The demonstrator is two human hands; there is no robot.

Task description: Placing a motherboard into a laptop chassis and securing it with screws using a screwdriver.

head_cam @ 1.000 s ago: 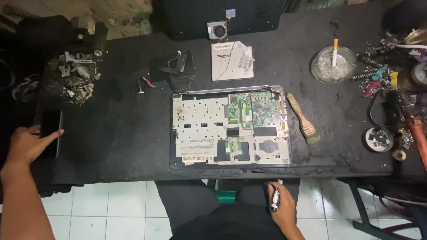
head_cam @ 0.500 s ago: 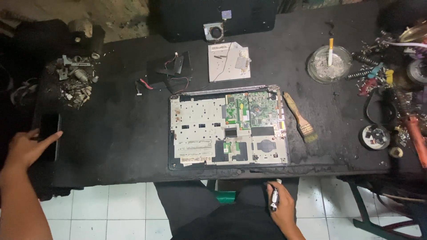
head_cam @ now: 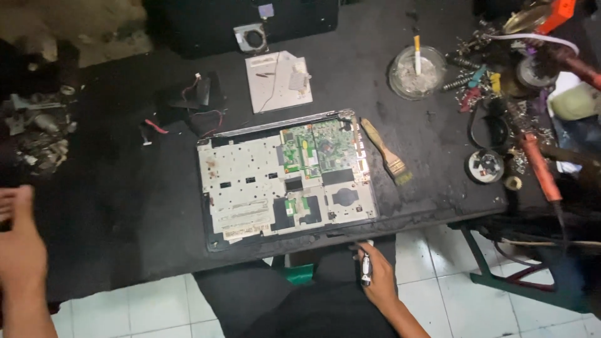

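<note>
Screwdriver [head_cam: 366,270] sits gripped in the right hand [head_cam: 379,281] at lower centre, left hand [head_cam: 19,250] released at left, ashtray [head_cam: 432,78] holding a cigarette [head_cam: 417,52] upper right.

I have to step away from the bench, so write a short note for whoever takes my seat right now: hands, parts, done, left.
Left hand: open, blurred, above the table's left edge, holding nothing.
Right hand: below the table edge over the lap, closed on a small silver tool.
Opened laptop base: centre of the table, cover off, green circuit board exposed.
Paintbrush lies right of it; ashtray beyond; removed white panel behind.
Done: base opened.
Left: board and metal frame are in place.
</note>
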